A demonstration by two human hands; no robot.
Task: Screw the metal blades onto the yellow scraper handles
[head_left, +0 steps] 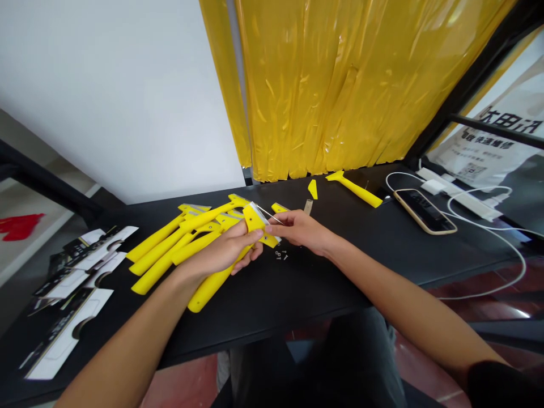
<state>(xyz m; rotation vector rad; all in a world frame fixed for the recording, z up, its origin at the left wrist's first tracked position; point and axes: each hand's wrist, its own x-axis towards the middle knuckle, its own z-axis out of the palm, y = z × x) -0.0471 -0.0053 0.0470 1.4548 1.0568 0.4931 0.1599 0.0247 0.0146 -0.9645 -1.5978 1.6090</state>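
Observation:
My left hand (232, 245) is wrapped around the neck of a yellow scraper (215, 286), its wide head pointing away from me and its handle slanting toward the table's front edge. My right hand (301, 228) pinches a thin metal rod (268, 213) at the scraper's head; the rod's far end lies close to the blade edge. Fingers hide part of the head and the rod's near end. Several small screws (281, 255) lie on the table just below my right fingers. Left of my hands is a pile of yellow scrapers (159, 238).
Printed cardboard sleeves (70, 334) are heaped at the left. Behind my right hand lie a metal blade (308, 206), a small yellow piece (313, 188) and a yellow handle (360, 191). A phone (425, 211), power strip (465, 197) and white cables occupy the right side.

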